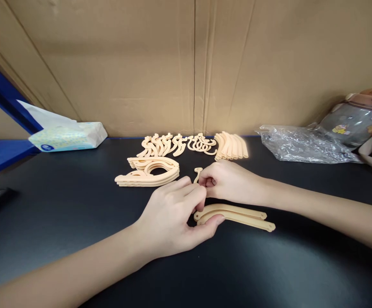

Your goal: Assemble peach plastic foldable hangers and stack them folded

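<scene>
Two curved beige hanger arms (237,212) lie side by side on the black table. My left hand (176,214) is closed around their left ends, its thumb along the near edge and its fingers curled on the far side. Just beyond it, my right hand (227,179) pinches a small beige hanger hook (197,171); one end of the hook shows and my fingers hide the rest. The two hands nearly touch, and I cannot tell whether the hook meets the arms. Behind my left hand sits a stack of folded hangers (149,171).
Along the back lie rows of short curved pieces (163,145), loose hooks (201,142) and long hanger arms (230,145). A tissue pack (70,136) stands left, with crumpled clear plastic (304,143) and a transparent bag (352,122) at right. A cardboard wall (124,64) rises behind.
</scene>
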The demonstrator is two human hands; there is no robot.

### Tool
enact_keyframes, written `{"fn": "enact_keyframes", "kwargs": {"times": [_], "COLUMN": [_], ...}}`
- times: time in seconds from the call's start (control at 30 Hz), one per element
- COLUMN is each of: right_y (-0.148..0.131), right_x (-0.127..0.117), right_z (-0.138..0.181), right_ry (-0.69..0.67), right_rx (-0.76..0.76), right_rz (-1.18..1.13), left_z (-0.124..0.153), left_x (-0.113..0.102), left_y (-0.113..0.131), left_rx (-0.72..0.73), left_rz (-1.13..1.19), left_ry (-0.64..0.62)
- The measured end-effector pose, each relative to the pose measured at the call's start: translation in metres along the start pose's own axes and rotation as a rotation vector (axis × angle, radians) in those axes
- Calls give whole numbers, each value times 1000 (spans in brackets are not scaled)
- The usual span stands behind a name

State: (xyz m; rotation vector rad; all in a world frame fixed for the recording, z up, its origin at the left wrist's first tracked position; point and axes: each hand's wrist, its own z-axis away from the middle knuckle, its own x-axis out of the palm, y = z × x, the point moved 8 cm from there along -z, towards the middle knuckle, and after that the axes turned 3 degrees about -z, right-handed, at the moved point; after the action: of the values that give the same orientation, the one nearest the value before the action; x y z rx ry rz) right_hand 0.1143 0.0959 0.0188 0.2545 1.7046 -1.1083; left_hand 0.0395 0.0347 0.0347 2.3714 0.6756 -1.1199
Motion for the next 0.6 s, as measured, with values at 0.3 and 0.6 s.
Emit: {"fn": "enact_keyframes", "kwargs": {"times": [0.3,0.6], "right_y": [-3,41], "right_x": [-6,-34], "right_z": [7,51], "right_ry": [57,170], "right_rx": [-44,49], "right_rz": [62,250], "left_z": [0,-24], "left_x": [-6,-31], "left_y": [-19,-43], "left_rx": [-154,-321], "left_rz": [-43,-368], "left_ry": [-3,-106]}}
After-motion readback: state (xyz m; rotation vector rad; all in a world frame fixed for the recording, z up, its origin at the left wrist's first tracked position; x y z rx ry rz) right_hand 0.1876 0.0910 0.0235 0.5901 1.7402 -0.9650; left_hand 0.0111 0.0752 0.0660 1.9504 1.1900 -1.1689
